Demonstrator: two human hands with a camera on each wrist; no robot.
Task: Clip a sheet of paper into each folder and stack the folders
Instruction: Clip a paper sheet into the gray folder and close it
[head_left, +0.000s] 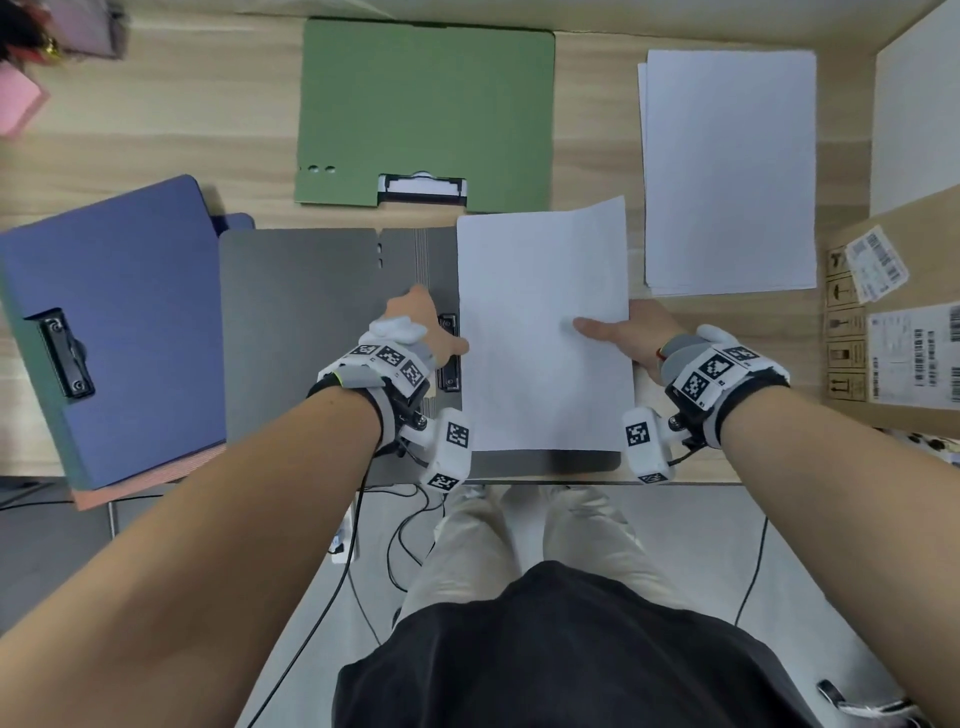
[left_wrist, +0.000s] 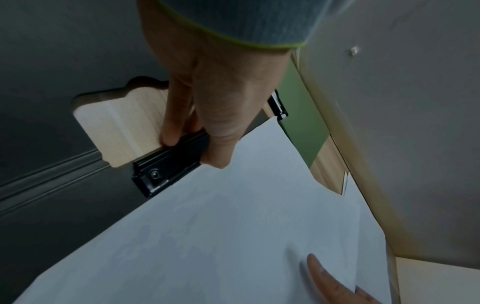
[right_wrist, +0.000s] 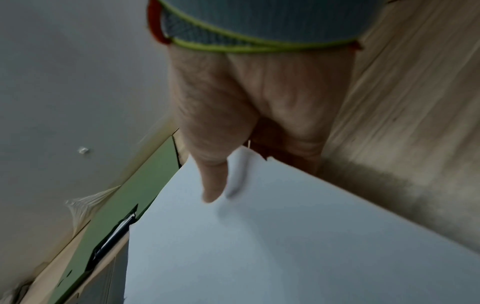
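Your left hand (head_left: 415, 325) pinches the black clip (left_wrist: 166, 166) at the grey folder (head_left: 311, 332)'s spine, near the desk (head_left: 156, 130)'s front edge. Your right hand (head_left: 636, 338) pinches the sheet (head_left: 545, 332)'s right edge, thumb on top. Long axis runs front-to-back; the sheet's left edge lies just beside the clip, so slide it left.

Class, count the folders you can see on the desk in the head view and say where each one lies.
3 at least: a green folder at the back, a grey folder open in front, a blue folder on the left. A reddish edge below the blue one may be another.

Sheet (head_left: 545, 322) on folder (head_left: 311, 332)
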